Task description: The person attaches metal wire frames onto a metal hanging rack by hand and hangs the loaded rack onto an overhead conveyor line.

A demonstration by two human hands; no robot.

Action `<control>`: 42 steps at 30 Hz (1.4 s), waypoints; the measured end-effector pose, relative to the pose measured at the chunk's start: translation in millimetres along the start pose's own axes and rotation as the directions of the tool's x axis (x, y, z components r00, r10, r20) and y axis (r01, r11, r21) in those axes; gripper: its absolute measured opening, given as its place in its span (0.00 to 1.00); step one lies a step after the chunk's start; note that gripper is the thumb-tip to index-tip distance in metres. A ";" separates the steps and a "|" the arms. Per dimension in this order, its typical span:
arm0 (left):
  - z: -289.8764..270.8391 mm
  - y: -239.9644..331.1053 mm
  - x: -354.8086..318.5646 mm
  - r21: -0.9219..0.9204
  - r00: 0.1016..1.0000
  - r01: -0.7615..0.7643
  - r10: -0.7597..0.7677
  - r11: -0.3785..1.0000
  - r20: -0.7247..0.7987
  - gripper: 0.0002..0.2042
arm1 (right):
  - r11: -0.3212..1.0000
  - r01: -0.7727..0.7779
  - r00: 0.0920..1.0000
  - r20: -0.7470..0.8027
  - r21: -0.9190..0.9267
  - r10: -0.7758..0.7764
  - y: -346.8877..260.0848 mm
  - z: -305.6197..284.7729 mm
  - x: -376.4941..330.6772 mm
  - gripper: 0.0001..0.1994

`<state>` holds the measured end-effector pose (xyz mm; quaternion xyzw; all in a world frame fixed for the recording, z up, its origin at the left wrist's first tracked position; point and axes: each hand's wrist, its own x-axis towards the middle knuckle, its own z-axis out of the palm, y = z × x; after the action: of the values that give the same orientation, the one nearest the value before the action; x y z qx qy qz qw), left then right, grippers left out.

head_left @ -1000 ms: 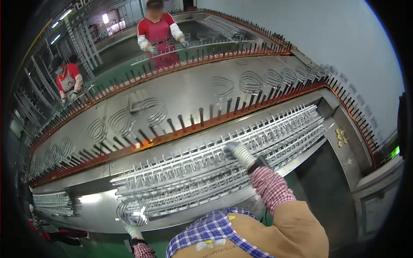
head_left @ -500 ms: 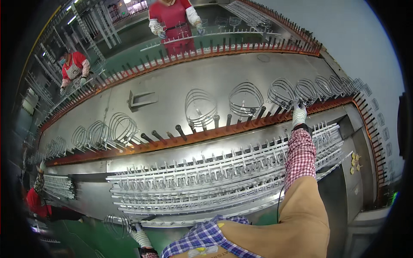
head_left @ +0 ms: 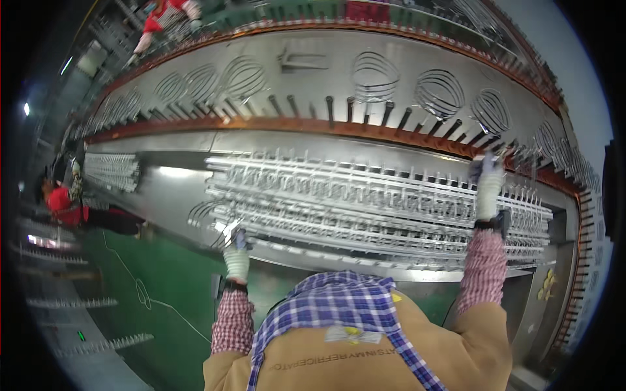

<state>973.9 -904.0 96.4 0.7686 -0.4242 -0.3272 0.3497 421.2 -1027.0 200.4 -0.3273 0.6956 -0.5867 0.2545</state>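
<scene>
My left hand (head_left: 236,255), in a pale glove, is closed on a looped wire frame (head_left: 206,212) beside the left end of the stacked bars. My right hand (head_left: 488,186), also gloved, is over the right part of the stack, close to the orange rail (head_left: 417,137). Motion smears its fingers, and I cannot tell whether it holds anything. The metal bars (head_left: 365,218) lie in rows and carry many small upright hooks. Beyond the rail, wire frames of curved loops stand near its dark pegs, one of them a frame (head_left: 490,111) just past my right hand.
A steel conveyor surface (head_left: 313,91) runs across, with a metal bracket (head_left: 303,61) on it. One co-worker in red (head_left: 65,199) is at the left; another person in red (head_left: 163,18) is beyond the far rail. A cord (head_left: 140,293) lies on the green floor.
The view has swung, shifting the scene. My right hand has drawn back from the wire frames at the rail to above the bars. My left hand has brought its wire frame up beside the stack.
</scene>
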 end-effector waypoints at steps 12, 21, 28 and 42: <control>-22.4 -59.4 18.4 0.314 0.976 -0.166 0.111 0.935 0.185 0.20 | 0.753 0.585 0.410 0.911 -0.301 0.046 49.5 172.3 -334.2 0.15; -6.8 -68.8 35.9 0.627 0.822 -0.514 0.545 0.585 0.166 0.20 | 0.509 0.734 0.531 0.847 -0.450 -0.016 135.1 203.2 -337.2 0.19; -17.3 -60.2 23.4 0.358 0.977 -0.211 0.207 0.909 0.051 0.18 | 0.987 -0.085 0.069 0.987 -0.136 0.142 86.2 137.0 -302.6 0.22; 40.1 -29.3 -16.3 0.303 0.923 -0.093 0.196 0.948 -0.332 0.24 | 0.843 -0.352 0.933 -0.078 -0.406 0.352 182.2 -196.3 136.4 0.20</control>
<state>947.3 -888.5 54.1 0.8232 -0.4518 -0.0913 0.3316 158.2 -984.6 61.1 -0.2405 0.8520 -0.3694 0.2825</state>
